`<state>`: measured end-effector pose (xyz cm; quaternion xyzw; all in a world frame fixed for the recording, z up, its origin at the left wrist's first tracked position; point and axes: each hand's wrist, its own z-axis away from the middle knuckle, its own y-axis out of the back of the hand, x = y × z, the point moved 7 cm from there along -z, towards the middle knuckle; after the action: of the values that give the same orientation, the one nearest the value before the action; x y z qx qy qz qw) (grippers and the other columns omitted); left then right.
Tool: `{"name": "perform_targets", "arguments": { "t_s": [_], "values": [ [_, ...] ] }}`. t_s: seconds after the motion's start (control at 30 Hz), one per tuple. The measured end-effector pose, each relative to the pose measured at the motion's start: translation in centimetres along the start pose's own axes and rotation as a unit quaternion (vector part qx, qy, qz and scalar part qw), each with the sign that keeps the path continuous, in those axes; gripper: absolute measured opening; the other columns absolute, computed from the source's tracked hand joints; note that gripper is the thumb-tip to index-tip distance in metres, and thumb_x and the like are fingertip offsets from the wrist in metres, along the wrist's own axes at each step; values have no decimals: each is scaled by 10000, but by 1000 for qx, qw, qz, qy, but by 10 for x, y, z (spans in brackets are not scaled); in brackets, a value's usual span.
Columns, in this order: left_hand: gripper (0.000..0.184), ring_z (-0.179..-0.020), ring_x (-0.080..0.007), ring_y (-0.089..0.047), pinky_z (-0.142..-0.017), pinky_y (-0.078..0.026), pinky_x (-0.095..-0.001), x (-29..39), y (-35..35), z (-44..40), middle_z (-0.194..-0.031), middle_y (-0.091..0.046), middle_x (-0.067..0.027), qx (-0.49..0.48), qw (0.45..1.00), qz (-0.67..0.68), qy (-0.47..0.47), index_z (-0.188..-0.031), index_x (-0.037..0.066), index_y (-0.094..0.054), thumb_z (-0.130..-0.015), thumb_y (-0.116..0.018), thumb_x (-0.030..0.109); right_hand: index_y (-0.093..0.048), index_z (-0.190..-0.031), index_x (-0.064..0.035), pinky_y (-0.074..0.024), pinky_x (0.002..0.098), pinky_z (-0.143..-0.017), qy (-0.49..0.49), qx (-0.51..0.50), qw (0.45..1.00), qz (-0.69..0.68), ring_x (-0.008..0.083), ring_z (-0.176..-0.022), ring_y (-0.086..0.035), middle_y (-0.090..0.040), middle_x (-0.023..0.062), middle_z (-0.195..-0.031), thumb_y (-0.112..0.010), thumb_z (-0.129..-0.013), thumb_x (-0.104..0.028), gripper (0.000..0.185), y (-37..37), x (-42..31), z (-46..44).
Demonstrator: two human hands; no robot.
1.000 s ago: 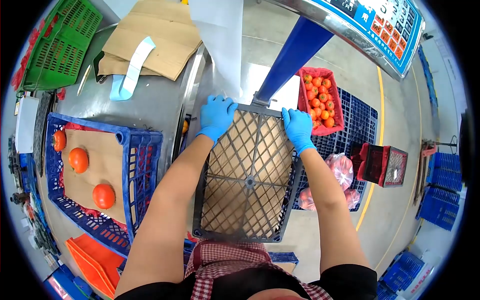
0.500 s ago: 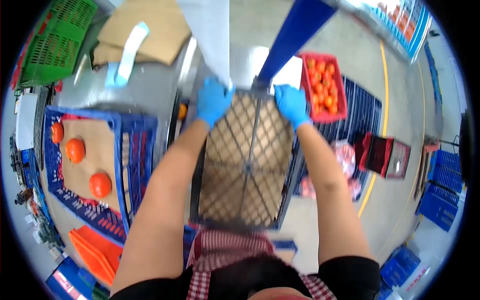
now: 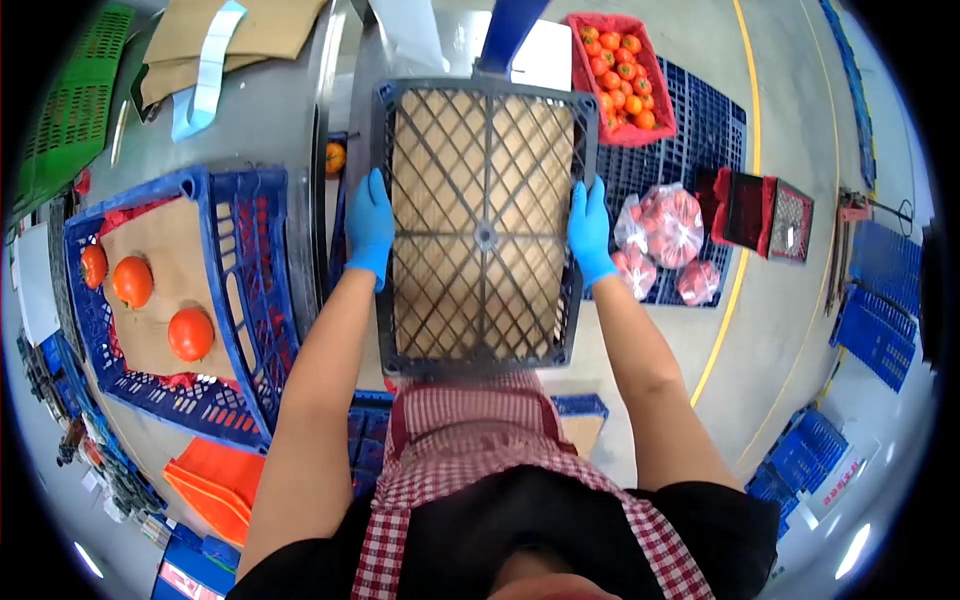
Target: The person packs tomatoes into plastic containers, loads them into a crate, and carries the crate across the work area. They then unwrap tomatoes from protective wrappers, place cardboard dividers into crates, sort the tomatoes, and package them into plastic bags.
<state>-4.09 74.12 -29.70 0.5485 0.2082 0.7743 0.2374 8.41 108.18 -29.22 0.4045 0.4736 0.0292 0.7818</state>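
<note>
Two blue-gloved hands, your left hand [image 3: 370, 225] and your right hand [image 3: 589, 228], grip the black plastic lattice crate [image 3: 485, 236] between them, one at each long side, neither clearly nearer; the fingertips' curl is hidden. Its long axis runs outward from your red-and-white checked apron [image 3: 470, 410], just beside its near short end.
</note>
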Motion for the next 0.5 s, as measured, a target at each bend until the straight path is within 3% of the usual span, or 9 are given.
{"name": "perform_targets", "arguments": {
  "t_s": [0.07,0.1,0.13,0.2,0.23,0.27,0.37,0.5],
  "values": [
    [491,-995,-368,-526,-818,-441,-426,0,3,11,-1128,-552,-204,10,999,-45,-20,-1184,27,-513,-942,-341,418,-410,-1233,13,-419,431,-837,111,48,993,20,430,-1005,-508,-523,278,-1118,-389,-935,-333,458,10,-5,18],
    [485,-968,-369,-535,-799,-446,-430,2,8,27,-1106,-562,-204,28,995,-76,-51,-1184,29,-508,-942,-343,415,-451,-1198,16,-411,415,-860,99,83,990,60,417,-1029,-492,-500,276,-1148,-383,-939,-320,430,11,12,35],
    [479,-942,-371,-544,-780,-451,-435,1,13,45,-1083,-571,-205,46,990,-107,-81,-1184,30,-502,-942,-344,413,-514,-1144,3,-431,421,-830,81,122,982,120,411,-958,-536,-550,253,-1084,-388,-936,-329,412,15,23,58],
    [510,-874,-385,-563,-762,-459,-448,-26,20,76,-1025,-591,-214,44,987,-154,-34,-1204,31,-479,-942,-312,436,-581,-1054,-18,-457,432,-774,-40,91,988,118,400,-875,-575,-602,223,-988,-382,-934,-358,412,16,48,92],
    [524,-875,-389,-565,-766,-459,-452,-36,20,87,-1028,-592,-217,21,989,-149,11,-1209,30,-477,-941,-304,446,-616,-960,-24,-467,443,-705,-1,140,984,108,396,-789,-593,-625,210,-866,-373,-930,-389,440,16,50,95],
    [539,-877,-394,-566,-770,-459,-457,-45,19,94,-1031,-592,-219,-2,988,-144,56,-1214,29,-476,-940,-297,455,-618,-947,-20,-464,444,-697,-20,115,988,98,400,-785,-590,-621,217,-854,-369,-930,-395,451,14,57,92],
    [608,-982,-405,-540,-821,-447,-471,-64,12,89,-1131,-556,-220,-9,986,-159,42,-1249,32,-462,-927,-267,509,-623,-926,-12,-452,454,-666,-86,46,995,37,424,-759,-574,-607,240,-810,-360,-931,-409,476,12,70,87],
    [632,-1002,-409,-533,-836,-441,-472,-65,13,94,-1174,-535,-214,-43,989,-130,56,-1261,33,-453,-921,-256,528,-633,-946,-40,-452,468,-668,-41,125,989,68,421,-763,-580,-610,241,-830,-340,-929,-438,494,21,59,105]
  ]
}}
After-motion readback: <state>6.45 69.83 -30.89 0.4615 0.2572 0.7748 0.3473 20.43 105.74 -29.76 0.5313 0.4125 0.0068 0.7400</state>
